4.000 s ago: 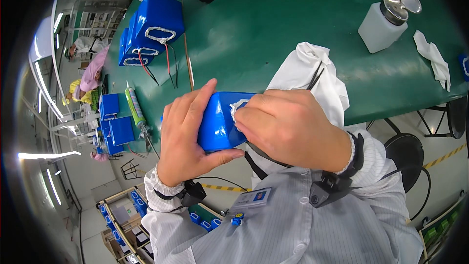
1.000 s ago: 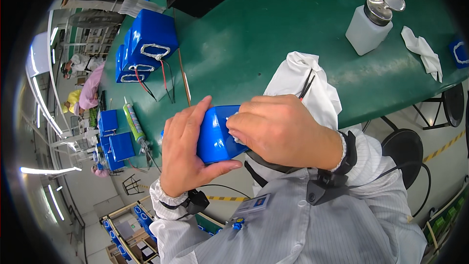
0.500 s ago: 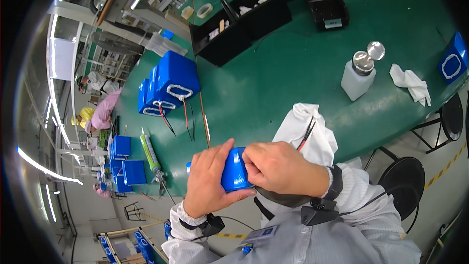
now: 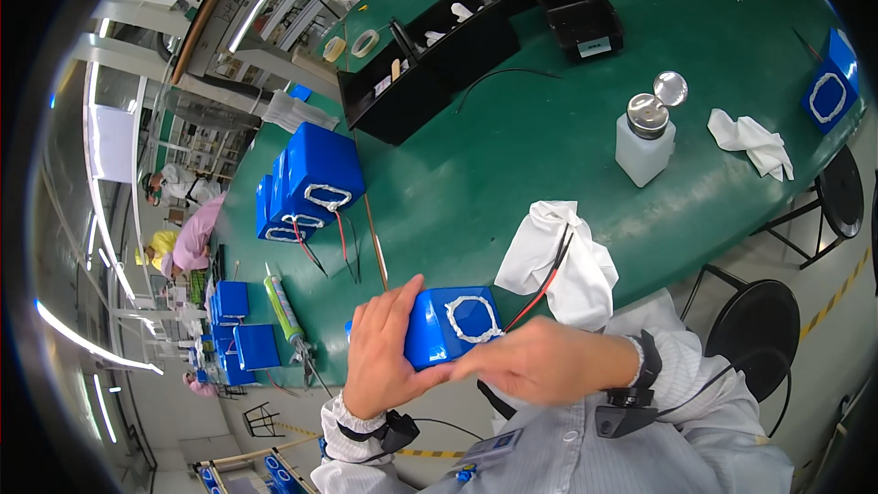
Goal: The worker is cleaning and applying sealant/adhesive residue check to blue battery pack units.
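Observation:
A blue shrink-wrapped battery pack lies tilted in front of me, a lumpy white ring of sealant on its end face. Red and black wires run from beside that ring onto a white cloth. My left hand is closed around the pack's left side, thumb along the lower edge. Against the lower right edge of the pack, my right hand has curled fingers, slightly blurred; whatever they may pinch is hidden.
Several blue packs with leads stand at left, near a green sealant tube in its gun. Black bins sit at the back. A white pump bottle, lid up, and a crumpled cloth are at right. Stools stand beyond the edge.
My right hand has moved off the pack's end face, down and to the right, uncovering the sealant ring. My left hand keeps its hold. The view has shifted slightly.

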Demonstrator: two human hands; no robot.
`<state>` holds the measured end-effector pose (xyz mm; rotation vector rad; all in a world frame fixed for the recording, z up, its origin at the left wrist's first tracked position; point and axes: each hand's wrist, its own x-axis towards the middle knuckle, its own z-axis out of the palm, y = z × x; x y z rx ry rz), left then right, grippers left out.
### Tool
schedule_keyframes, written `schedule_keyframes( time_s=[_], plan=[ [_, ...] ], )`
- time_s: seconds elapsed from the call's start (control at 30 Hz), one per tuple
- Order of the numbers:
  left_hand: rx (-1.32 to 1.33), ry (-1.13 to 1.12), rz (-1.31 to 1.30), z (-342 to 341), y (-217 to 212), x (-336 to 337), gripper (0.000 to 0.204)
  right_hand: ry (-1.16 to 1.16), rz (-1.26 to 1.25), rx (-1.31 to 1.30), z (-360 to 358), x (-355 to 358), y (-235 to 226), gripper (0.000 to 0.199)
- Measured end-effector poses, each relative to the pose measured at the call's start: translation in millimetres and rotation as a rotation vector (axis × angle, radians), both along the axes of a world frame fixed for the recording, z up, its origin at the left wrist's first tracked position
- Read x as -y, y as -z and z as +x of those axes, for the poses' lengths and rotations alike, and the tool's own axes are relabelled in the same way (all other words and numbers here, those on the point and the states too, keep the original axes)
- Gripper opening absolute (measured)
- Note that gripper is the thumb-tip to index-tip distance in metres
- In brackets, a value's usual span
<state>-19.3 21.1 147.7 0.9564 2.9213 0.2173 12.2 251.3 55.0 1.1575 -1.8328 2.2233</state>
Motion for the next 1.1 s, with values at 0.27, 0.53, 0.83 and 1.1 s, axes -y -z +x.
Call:
schedule_keyframes(
  time_s=[0.27,0.53,0.83,1.1],
  plan=[
    [0.012,-0.016,-0.01,0.2,0.7,-0.1,0.114,-0.338,0.603,-0.16,2.1,-19.4,-5.1,0.045],
    [0.003,-0.01,-0.006,0.8,2.9,2.3,0.113,-0.294,0.611,-0.117,11.9,-23.3,4.1,0.075],
    [0.01,-0.007,0.005,2.8,2.0,-0.1,0.113,0.324,0.027,0.045,20.8,-6.6,17.8,0.072],
    [0.002,-0.002,0.012,-1.5,2.2,0.6,0.114,0.38,0.081,0.105,19.0,8.6,29.7,0.057]
  ],
)
